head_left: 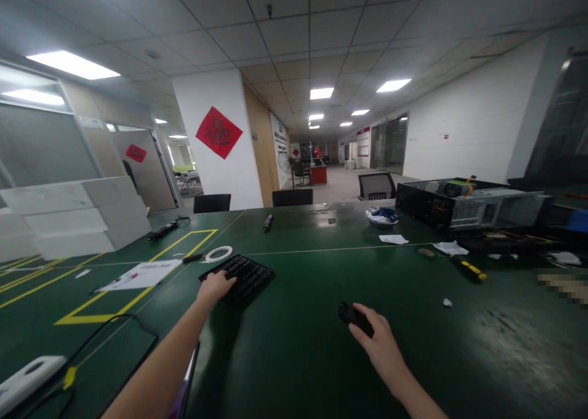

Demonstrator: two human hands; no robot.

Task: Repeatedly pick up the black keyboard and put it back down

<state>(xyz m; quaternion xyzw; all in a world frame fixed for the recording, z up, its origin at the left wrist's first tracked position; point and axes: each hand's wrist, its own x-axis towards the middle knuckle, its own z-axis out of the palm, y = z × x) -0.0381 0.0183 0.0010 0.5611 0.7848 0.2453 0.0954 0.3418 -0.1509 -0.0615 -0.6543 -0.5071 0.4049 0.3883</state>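
My left hand (217, 285) grips the near left edge of a black slatted panel (248, 276), its thumb and fingers on the ribbed top. The panel's exact kind cannot be made out. Further right, my right hand (374, 336) is closed around a short, dark, rounded object (350, 314) above the green table; its far end points up and left, and the rest lies behind my fingers. A white ring of tape or cable (218, 254) lies just behind the panel.
An opened black computer case (425, 206) stands at the back right, with a yellow-and-black tool (468, 269) before it. White foam blocks (73, 214) are stacked at left. A paper sheet (140, 274), black cable (138, 318) and white power strip (32, 379) lie on the left side.
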